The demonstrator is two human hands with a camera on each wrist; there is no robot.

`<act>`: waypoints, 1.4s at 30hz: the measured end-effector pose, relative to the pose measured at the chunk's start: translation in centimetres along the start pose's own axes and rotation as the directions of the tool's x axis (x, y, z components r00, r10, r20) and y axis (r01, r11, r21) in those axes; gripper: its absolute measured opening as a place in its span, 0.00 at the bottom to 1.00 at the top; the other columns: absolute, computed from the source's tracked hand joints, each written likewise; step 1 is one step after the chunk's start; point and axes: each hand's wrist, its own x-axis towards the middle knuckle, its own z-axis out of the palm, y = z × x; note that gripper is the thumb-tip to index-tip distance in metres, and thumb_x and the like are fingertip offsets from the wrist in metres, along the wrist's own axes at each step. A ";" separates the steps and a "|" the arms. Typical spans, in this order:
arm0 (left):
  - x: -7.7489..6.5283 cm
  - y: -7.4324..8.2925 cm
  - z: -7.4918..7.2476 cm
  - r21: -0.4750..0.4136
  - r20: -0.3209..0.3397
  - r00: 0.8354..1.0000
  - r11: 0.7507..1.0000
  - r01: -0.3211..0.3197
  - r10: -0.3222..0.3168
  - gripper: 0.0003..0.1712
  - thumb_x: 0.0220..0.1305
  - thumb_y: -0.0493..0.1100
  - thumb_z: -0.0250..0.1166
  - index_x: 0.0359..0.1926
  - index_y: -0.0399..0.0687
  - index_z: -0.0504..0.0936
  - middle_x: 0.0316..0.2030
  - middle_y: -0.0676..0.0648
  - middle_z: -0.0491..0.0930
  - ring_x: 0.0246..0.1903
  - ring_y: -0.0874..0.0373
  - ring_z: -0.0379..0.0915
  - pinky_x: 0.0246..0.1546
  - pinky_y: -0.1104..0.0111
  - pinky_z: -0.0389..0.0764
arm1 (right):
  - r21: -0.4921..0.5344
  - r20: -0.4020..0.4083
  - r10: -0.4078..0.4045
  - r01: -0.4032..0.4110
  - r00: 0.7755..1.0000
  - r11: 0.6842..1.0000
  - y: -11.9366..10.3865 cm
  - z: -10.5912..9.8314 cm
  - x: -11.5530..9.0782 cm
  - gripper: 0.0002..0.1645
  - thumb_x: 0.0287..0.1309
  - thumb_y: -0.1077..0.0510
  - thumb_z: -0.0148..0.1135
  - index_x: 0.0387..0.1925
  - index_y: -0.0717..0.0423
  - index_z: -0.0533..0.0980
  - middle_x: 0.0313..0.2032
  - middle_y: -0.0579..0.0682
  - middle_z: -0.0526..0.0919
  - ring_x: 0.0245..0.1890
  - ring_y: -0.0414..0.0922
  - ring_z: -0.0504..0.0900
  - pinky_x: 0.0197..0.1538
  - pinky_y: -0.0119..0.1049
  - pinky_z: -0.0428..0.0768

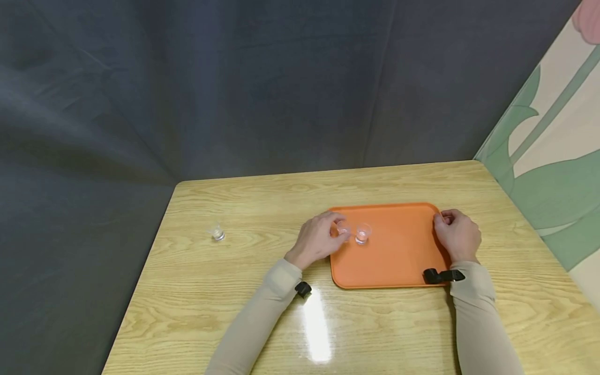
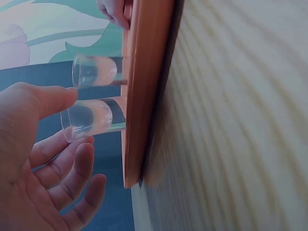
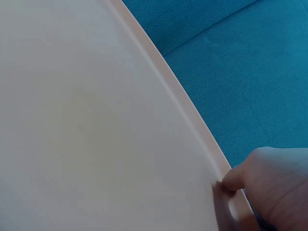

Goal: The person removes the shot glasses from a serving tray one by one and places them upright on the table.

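A small clear shot glass (image 2: 89, 120) stands at the left end of the orange tray (image 1: 398, 260). My left hand (image 1: 320, 237) pinches it near the rim, thumb on one side and index finger on the other, with the remaining fingers loosely bent. Just to its right, a second shot glass (image 1: 362, 234) stands upright on the tray. At the tray's right edge my right hand (image 1: 458, 234) grips the rim. In the right wrist view the thumb (image 3: 236, 179) lies over that rim, while the fingers under it are hidden.
Off to the left, a third small glass (image 1: 217, 233) stands on the wooden table (image 1: 234, 281). Behind the table hangs a dark curtain (image 1: 281, 94), and a leaf-patterned wall (image 1: 553, 172) is at the right.
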 end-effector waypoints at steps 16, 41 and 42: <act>-2.7 -3.0 -3.5 -0.068 -0.076 0.992 0.993 0.099 -0.104 0.26 0.72 0.57 0.71 0.62 0.48 0.86 0.53 0.49 0.87 0.30 0.64 0.76 0.33 0.68 0.78 | 0.006 0.015 0.017 -0.017 1.000 1.000 0.2 0.1 0.0 0.29 0.76 0.45 0.51 0.54 0.66 0.81 0.40 0.64 0.85 0.41 0.61 0.80 0.39 0.44 0.66; -9.7 -12.4 -11.9 -0.083 -0.189 0.908 0.928 0.364 -0.374 0.28 0.70 0.53 0.72 0.64 0.43 0.84 0.57 0.40 0.85 0.28 0.57 0.77 0.31 0.64 0.76 | 0.002 0.002 -0.004 0.004 1.000 1.000 0.2 0.2 0.0 0.29 0.76 0.44 0.51 0.54 0.65 0.82 0.40 0.63 0.86 0.40 0.61 0.81 0.38 0.44 0.67; -9.9 -12.6 -12.1 -0.086 -0.190 0.905 0.925 0.370 -0.380 0.28 0.70 0.54 0.72 0.64 0.43 0.84 0.57 0.40 0.85 0.29 0.56 0.77 0.32 0.63 0.76 | 0.003 0.001 -0.004 0.004 1.000 1.000 0.1 0.1 0.0 0.29 0.76 0.44 0.51 0.54 0.65 0.82 0.40 0.63 0.85 0.40 0.61 0.81 0.38 0.43 0.67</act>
